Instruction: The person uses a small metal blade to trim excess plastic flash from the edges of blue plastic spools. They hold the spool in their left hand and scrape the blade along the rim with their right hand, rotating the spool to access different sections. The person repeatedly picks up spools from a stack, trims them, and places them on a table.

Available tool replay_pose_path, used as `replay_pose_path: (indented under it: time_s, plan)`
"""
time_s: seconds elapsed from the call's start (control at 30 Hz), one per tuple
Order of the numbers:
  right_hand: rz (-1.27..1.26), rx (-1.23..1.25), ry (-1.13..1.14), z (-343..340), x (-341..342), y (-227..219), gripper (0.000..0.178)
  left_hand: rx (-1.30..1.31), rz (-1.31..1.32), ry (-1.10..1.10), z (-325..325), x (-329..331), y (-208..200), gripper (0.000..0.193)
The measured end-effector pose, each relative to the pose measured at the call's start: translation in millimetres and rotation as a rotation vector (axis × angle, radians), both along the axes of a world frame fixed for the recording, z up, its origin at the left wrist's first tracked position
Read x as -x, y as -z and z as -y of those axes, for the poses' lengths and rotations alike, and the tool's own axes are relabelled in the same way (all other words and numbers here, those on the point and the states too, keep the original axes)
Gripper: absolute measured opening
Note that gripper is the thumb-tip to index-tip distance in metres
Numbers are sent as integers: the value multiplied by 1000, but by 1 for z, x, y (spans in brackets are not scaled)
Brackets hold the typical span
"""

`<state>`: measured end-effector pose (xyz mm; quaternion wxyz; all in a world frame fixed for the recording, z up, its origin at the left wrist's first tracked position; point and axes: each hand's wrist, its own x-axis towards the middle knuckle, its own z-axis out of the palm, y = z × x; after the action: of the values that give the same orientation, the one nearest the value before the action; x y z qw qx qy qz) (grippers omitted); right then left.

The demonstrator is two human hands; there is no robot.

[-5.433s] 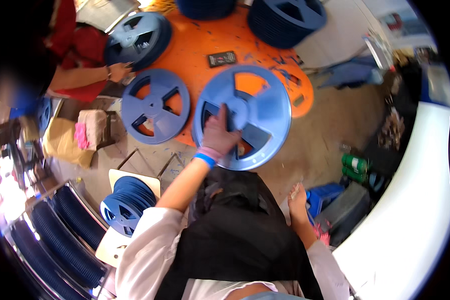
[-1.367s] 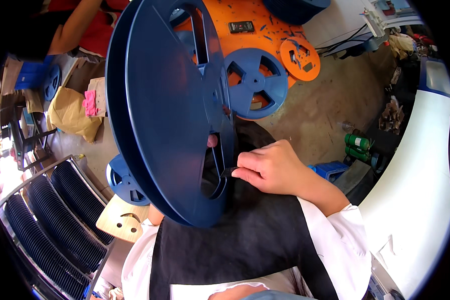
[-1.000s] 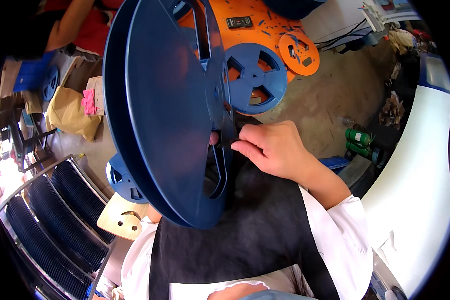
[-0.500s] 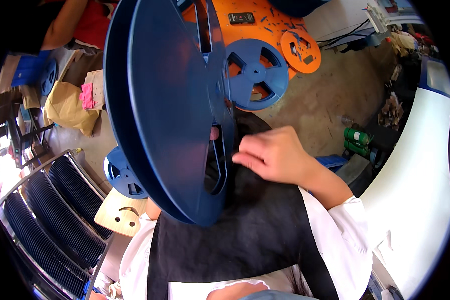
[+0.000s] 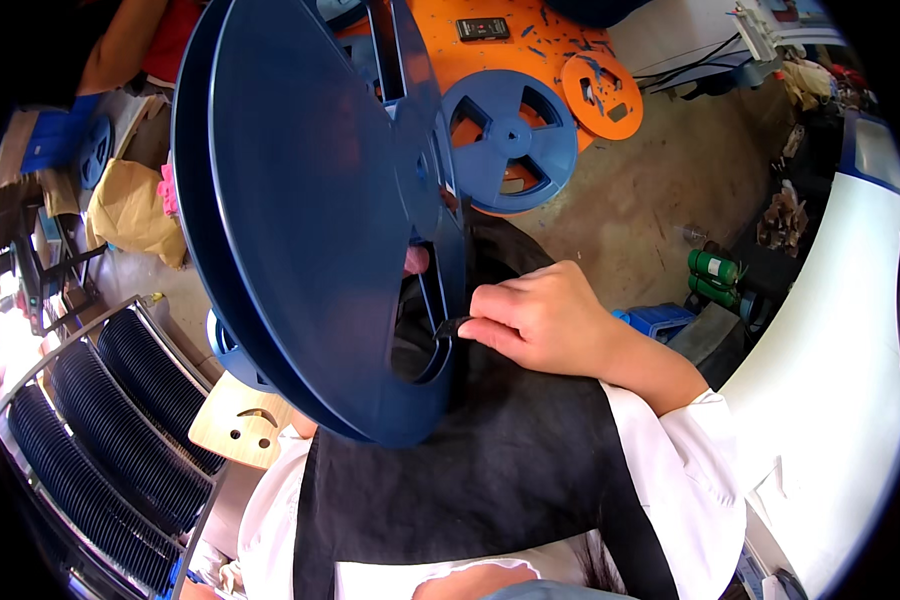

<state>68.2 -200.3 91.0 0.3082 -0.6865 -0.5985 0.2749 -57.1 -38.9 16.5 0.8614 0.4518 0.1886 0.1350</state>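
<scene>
A large blue plastic reel (image 5: pixel 300 200) with two flanges stands on edge in front of me, over my black apron. My left hand (image 5: pixel 416 261) holds it from behind; only a fingertip shows through an opening in the flange, and the rest is hidden. At the reel's right edge, my right hand (image 5: pixel 545 320) is closed in a pinch on a small black tool (image 5: pixel 452 327). That tool's tip touches the rim of the lower opening. Its exact kind is too small to tell.
Beyond, an orange table (image 5: pixel 450 40) carries another blue reel (image 5: pixel 511 142), an orange disc (image 5: pixel 601 95), a dark handheld device (image 5: pixel 483 30) and blue shavings. A rack of dark discs (image 5: pixel 100 430) stands left, beside a wooden chair back (image 5: pixel 240 420). Another person's arm (image 5: pixel 120 45) shows at upper left.
The big reel has shifted a little to the left. My right hand has moved slightly left, and the small black tool now meets the rim of the opening.
</scene>
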Motion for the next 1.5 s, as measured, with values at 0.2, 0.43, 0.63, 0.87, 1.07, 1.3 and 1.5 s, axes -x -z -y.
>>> replay_pose_path:
  time_s: [0.2, 0.43, 0.63, 0.87, 1.07, 1.3, 1.5]
  plan:
    - [80, -63, 88, -2, 1, 3, 25, 61, 118, 18, -1, 1, 8, 92]
    - [49, 88, -33, 4, 0, -6, 26, 1, 149, 73, -4, 3, 12, 92]
    - [-21, 146, -67, 7, -2, -7, 25, 39, 112, 59, 2, 7, 12, 92]
    - [90, -89, -26, 10, 0, -4, 25, -74, 161, 9, -2, 8, 17, 87]
    - [322, -199, -92, 3, -3, -3, 29, -22, 75, -23, -5, 10, 14, 86]
    - [608, -468, 89, -23, -26, 5, 27, 58, 76, -15, -2, 5, 10, 85]
    - [658, -592, 178, -22, -37, 14, 20, 89, 83, 14, 1, -2, 15, 85]
